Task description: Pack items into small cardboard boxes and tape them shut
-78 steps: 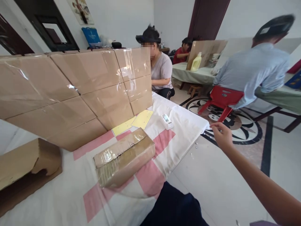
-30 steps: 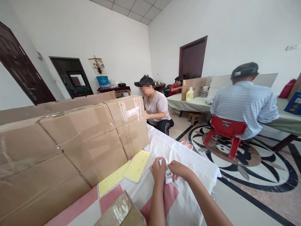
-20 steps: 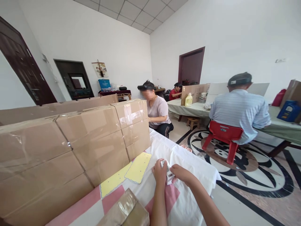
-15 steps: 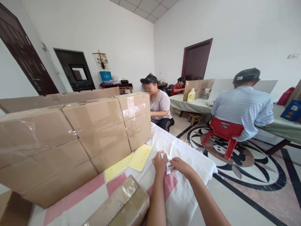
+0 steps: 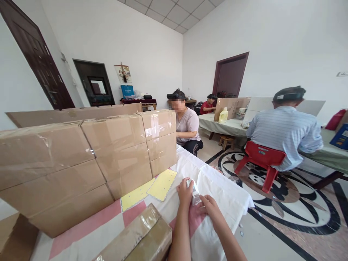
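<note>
My left hand [image 5: 185, 190] is wrapped around the left side of a small white object [image 5: 195, 198] with a greyish patch on its face; its exact kind is too small to make out. My right hand [image 5: 210, 207] has its fingertips bent against the object's lower right end, with the other fingers curled below. Both hands are low over the white and pink cloth [image 5: 206, 177] on the table. Two yellow scalloped sheets [image 5: 162, 184] lie on the cloth to the left of my hands.
Stacked taped cartons [image 5: 119, 156] form a wall along the left. A long taped box [image 5: 144, 235] lies close by my left forearm. A person [image 5: 187, 123] crouches beyond the table; another sits on a red chair [image 5: 263, 156] at the right. A yellow bottle [image 5: 223, 115] stands on the far table.
My right hand has slid slightly down along the white object, leaving more of its face uncovered. The left hand keeps its hold. The whole view has shifted a little as the head moved.
</note>
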`<control>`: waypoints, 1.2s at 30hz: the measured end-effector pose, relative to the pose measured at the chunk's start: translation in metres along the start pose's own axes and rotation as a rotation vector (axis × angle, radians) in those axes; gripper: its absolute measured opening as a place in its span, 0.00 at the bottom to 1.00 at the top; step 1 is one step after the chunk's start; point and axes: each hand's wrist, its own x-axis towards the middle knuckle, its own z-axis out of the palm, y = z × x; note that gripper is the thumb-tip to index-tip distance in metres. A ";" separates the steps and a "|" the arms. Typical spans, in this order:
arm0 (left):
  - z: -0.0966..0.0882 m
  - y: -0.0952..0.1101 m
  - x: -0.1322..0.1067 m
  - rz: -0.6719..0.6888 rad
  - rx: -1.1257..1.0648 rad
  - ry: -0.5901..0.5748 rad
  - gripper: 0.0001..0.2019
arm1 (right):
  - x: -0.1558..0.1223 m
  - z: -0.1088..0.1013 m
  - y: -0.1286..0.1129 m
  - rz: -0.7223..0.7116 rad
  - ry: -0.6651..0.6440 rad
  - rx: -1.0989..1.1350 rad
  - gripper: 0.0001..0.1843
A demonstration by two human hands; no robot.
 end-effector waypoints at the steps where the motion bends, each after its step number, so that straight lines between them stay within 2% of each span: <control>1: 0.000 0.000 0.000 -0.002 0.001 0.000 0.13 | -0.001 0.002 0.004 0.031 -0.002 0.010 0.25; 5: -0.001 0.000 0.001 -0.003 0.006 -0.003 0.13 | -0.003 0.013 0.008 -0.003 0.070 0.034 0.27; 9: -0.001 0.000 0.001 0.006 0.011 -0.009 0.14 | 0.001 0.022 0.007 -0.043 0.084 0.049 0.28; 20: -0.002 0.000 0.002 0.004 -0.021 -0.019 0.14 | 0.003 0.022 0.023 -0.192 0.070 0.111 0.23; 31: -0.006 0.001 -0.001 0.017 -0.044 -0.037 0.15 | -0.014 0.034 0.004 -0.294 0.108 0.089 0.14; 36: -0.010 0.004 -0.002 0.021 -0.060 -0.038 0.13 | -0.018 0.031 0.005 -0.338 0.068 0.079 0.12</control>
